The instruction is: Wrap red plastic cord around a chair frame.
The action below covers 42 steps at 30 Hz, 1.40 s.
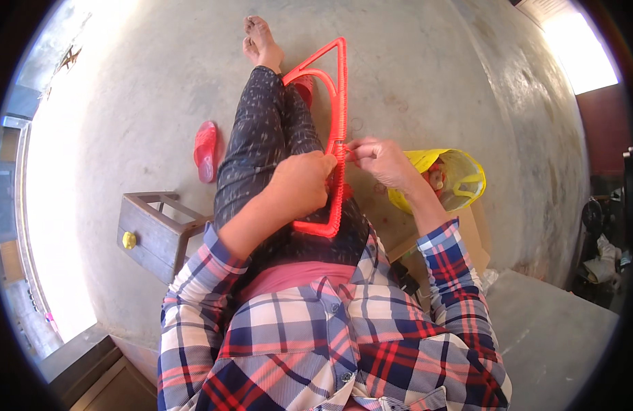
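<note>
A long angular frame [342, 89], closely wrapped in bright red cord, lies across my lap with its far end raised past my knees. My left hand [299, 181] is closed around the frame near its middle. Just beside that grip, a short dark gap shows in the red wrapping. On the other side, my right hand [385, 162] pinches a thin red cord [350, 153] close to the frame. Part of the frame's inner side is hidden behind my left hand.
To the right stands an open yellow bag [413, 162] with red material inside, near some cardboard [474, 236]. A wooden stool [152, 236] with a small yellow lump [129, 240] on it is at left. A red slipper [206, 152] lies on the concrete floor [159, 89].
</note>
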### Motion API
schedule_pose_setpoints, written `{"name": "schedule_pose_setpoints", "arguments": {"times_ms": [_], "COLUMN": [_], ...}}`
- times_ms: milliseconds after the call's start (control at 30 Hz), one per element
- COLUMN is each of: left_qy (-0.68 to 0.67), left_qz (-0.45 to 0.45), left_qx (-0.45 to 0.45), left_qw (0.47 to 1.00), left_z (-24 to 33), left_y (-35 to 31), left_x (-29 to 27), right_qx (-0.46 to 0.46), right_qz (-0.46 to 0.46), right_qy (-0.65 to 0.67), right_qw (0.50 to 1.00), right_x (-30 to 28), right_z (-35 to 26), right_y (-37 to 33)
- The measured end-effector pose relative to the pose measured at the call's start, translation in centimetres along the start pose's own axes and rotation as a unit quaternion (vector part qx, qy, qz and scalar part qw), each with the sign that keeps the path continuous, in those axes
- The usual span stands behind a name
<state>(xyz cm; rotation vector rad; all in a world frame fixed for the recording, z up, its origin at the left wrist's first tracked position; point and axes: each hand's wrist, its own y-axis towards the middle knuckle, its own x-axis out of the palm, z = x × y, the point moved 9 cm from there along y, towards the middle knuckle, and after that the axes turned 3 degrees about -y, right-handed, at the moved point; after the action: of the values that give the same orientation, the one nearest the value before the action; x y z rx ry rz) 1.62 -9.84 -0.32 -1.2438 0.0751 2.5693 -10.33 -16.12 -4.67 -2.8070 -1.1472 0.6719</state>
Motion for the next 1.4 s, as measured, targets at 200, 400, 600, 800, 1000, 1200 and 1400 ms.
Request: {"name": "schedule_pose_setpoints", "arguments": {"times_ms": [200,400,600,800,1000,1200,1400], "left_qy": [-0.021,0.086,0.059,-0.052,-0.042,-0.037,-0.033], "left_qz": [0.003,0.077,0.024,0.082,0.121,0.122,0.125], "left_qx": [-0.013,0.018,0.013,-0.026,0.034,0.050,0.061], "left_qw": [1.000,0.993,0.998,0.995,0.991,0.991,0.990], "left_z": [0.1,1.8,1.8,0.0,0.4,0.8,1.3], "left_y": [-0.4,-0.3,-0.4,0.4,0.6,1.0,1.2], "left_x": [-1.6,-4.7,-2.1,-0.7,-2.7,-2.0,-1.8], "right_qx": [0.060,-0.035,-0.045,-0.026,0.144,-0.003,-0.016], "right_qz": [0.096,0.198,0.049,-0.009,-0.035,0.125,0.052], "right_qy": [0.252,-0.045,-0.103,0.066,0.069,0.183,0.050], "right_qw": [0.961,0.979,0.993,0.997,0.987,0.975,0.997], "right_x": [-3.7,-5.2,-2.3,1.9,-0.7,-3.8,-1.3], "right_z": [2.0,-0.9,-0.5,0.4,4.1,1.4,1.9], "right_y": [-1.0,-1.5,-0.6,0.2,-0.5,-1.0,0.2]}}
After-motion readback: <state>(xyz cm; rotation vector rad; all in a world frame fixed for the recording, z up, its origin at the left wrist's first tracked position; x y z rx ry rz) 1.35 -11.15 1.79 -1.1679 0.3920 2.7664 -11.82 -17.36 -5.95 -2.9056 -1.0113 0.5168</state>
